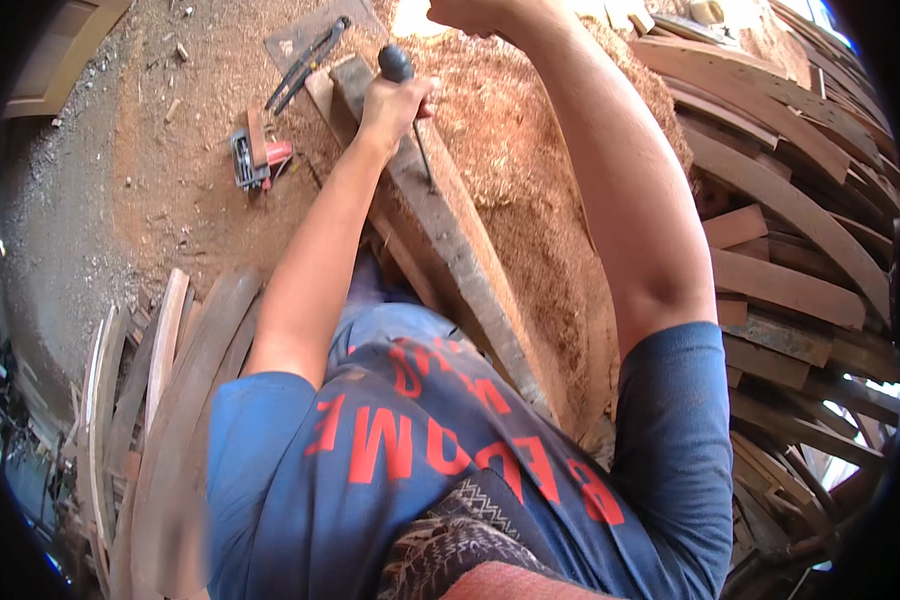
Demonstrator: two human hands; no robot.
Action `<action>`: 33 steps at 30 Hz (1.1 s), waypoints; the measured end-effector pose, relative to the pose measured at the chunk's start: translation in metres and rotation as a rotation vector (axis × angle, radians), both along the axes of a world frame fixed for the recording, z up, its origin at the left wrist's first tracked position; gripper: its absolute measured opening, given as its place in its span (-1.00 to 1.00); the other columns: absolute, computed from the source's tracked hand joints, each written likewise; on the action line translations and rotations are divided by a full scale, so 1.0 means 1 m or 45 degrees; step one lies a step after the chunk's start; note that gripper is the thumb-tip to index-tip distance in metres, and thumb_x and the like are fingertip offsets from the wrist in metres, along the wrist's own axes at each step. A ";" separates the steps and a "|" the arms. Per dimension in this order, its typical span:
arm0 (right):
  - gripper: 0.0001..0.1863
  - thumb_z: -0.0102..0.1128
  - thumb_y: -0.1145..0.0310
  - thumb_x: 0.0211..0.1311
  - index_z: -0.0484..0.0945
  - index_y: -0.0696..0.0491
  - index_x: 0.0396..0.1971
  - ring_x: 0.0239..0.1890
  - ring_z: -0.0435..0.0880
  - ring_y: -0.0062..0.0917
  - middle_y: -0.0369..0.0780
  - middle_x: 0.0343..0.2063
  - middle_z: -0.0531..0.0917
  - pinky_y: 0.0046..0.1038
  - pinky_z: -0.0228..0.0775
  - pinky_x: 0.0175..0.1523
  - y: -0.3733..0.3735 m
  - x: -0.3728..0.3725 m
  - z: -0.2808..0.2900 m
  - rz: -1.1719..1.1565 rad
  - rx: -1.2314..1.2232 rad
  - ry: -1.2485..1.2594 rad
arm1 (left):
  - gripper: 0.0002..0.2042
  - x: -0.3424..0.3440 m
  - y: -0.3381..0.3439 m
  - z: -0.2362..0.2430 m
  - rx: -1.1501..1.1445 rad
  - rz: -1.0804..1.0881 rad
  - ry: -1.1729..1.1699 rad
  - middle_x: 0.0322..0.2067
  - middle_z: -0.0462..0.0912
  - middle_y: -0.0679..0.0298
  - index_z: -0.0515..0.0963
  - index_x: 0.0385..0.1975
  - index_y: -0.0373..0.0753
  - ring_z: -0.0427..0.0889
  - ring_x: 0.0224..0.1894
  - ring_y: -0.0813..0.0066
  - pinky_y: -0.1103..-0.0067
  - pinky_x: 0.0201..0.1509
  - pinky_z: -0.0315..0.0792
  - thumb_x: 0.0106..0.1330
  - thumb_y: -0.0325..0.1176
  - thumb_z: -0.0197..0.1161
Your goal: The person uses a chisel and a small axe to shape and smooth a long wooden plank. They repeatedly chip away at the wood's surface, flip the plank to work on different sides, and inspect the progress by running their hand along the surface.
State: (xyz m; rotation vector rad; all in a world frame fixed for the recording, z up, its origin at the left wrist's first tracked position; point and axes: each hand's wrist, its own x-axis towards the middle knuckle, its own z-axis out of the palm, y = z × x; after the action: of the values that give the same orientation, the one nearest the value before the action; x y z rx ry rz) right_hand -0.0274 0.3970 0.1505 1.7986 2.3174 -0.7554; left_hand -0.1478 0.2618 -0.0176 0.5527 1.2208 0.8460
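My left hand [392, 112] is closed around a tool with a rounded black handle [396, 64] and a thin metal shaft [423, 160]. The shaft points down, its tip at the top face of a long, thick wooden beam [460, 265]. My right hand [485, 16] is raised at the upper edge of the picture, its fingers curled closed. Whatever it may hold is cut off by the frame. The beam runs slantwise from beyond my left hand back toward my body.
A red and grey power tool [255, 155] and a long-handled black cutter [308, 65] lie on the ground left of the beam. Sawdust [500, 130] covers the ground right of it. Stacked boards [790, 290] rise at right; more planks [185, 390] lean at lower left.
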 end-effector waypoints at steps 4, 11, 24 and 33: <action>-0.70 0.29 0.44 0.05 0.77 0.06 -0.16 -0.22 0.84 -0.23 0.01 -0.37 0.79 -0.25 0.67 -0.11 -0.012 -0.012 0.008 0.786 -0.080 -0.594 | -0.86 0.004 0.003 0.009 -0.033 -0.004 0.007 -0.54 0.60 0.39 0.60 -0.45 -0.19 0.57 -0.56 0.61 0.60 -0.39 0.57 0.28 -0.39 0.44; -0.69 0.16 0.50 0.21 0.57 0.17 -0.02 -0.51 0.68 -0.50 -0.13 -0.40 0.72 -0.38 0.56 -0.43 -0.127 0.067 -0.006 -0.292 -0.271 0.255 | -0.83 0.014 -0.011 0.026 0.057 0.116 0.161 -0.48 0.59 0.36 0.56 -0.37 -0.24 0.57 -0.53 0.62 0.60 -0.40 0.61 0.36 -0.36 0.44; -0.63 0.35 0.38 0.26 0.53 0.24 -0.02 -0.57 0.61 -0.54 -0.20 -0.51 0.59 -0.37 0.48 -0.50 -0.431 0.162 -0.047 -1.387 -0.646 0.618 | -0.83 0.068 -0.154 0.099 1.341 -0.571 0.523 -0.39 0.64 0.26 0.58 -0.35 -0.17 0.67 -0.31 0.31 0.37 -0.23 0.51 0.26 -0.39 0.50; -0.49 0.29 0.33 0.34 0.45 0.21 0.22 -0.59 0.58 -0.65 -0.29 -0.53 0.57 -0.47 0.45 -0.48 -0.504 0.080 -0.004 -1.485 -0.699 1.138 | -0.55 -0.067 0.035 0.081 1.010 -0.888 1.453 0.13 0.67 0.01 0.67 0.14 -0.12 0.68 0.16 0.03 0.22 0.24 0.54 0.25 -0.22 0.53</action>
State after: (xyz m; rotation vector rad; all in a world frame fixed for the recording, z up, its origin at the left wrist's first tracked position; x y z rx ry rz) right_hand 0.0523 -0.1068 0.1467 2.6661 0.7184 -2.3886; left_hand -0.2149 0.2963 0.0632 2.1697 1.4664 0.3229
